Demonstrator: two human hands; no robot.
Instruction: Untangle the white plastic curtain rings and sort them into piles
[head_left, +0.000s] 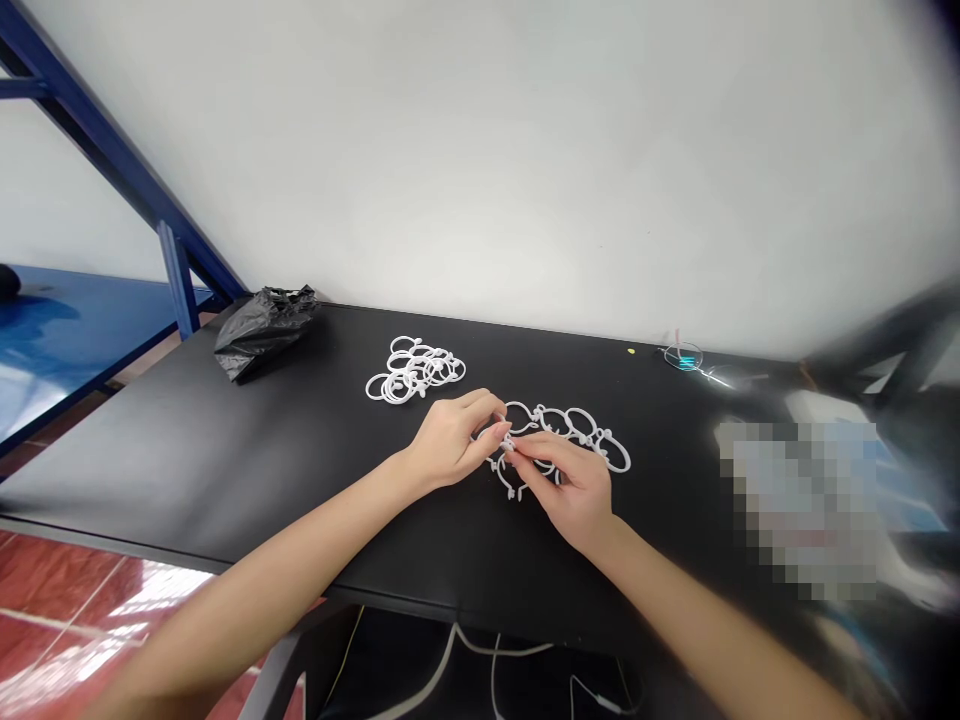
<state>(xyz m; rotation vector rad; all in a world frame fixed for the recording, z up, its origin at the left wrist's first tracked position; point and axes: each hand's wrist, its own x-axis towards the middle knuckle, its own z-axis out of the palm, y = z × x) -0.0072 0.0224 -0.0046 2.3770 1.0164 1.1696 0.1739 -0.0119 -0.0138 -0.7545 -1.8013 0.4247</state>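
Both hands meet over a loose group of white plastic curtain rings [616, 452] on the black table. My left hand [456, 440] pinches a white ring between thumb and fingers. From the other side, my right hand [568, 485] has its fingertips closed on the same ring, near its knobbed end. My fingers partly cover that ring and others below it. Several rings in this group have small knobs, and some stand open at a gap. Farther back and to the left lies a heap of similar white rings [405, 372], untouched by either hand.
A crumpled black plastic bag [266, 328] lies at the table's back left. Eyeglasses [682, 357] rest near the wall at the back right. A blurred-out pale item [802, 510] is on the right. White cables [435, 672] hang below the table's front edge.
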